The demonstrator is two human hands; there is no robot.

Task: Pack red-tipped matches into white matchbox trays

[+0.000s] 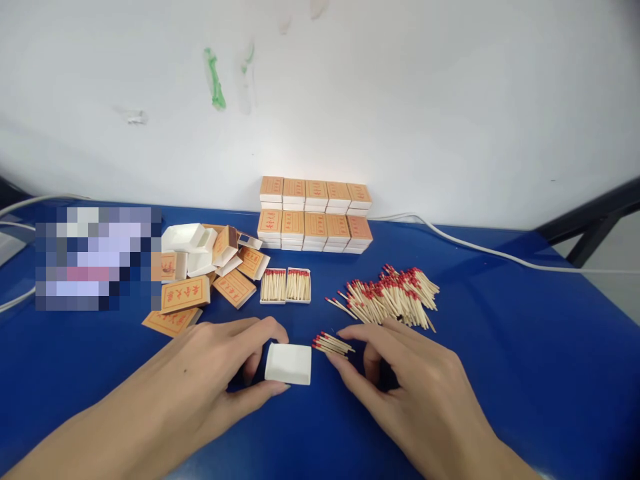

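Observation:
My left hand (220,373) grips a white matchbox tray (290,364) by its long sides, thumb at the near edge and fingers at the far one. The tray's visible inside holds no matches. Just to its right, my right hand (405,380) pinches a small bunch of red-tipped matches (333,344) between thumb and index finger, their heads pointing left at the tray. Beyond my right hand lies a large loose pile of matches (395,297). Two trays filled with matches, a left filled tray (273,287) and a right filled tray (299,287), sit side by side past the white tray.
Stacked matchboxes (315,227) stand in two rows against the white wall (400,100). To the left is a heap of orange sleeves (185,293) and white trays (183,238). A white cable (475,259) runs along the back right of the blue table (530,373).

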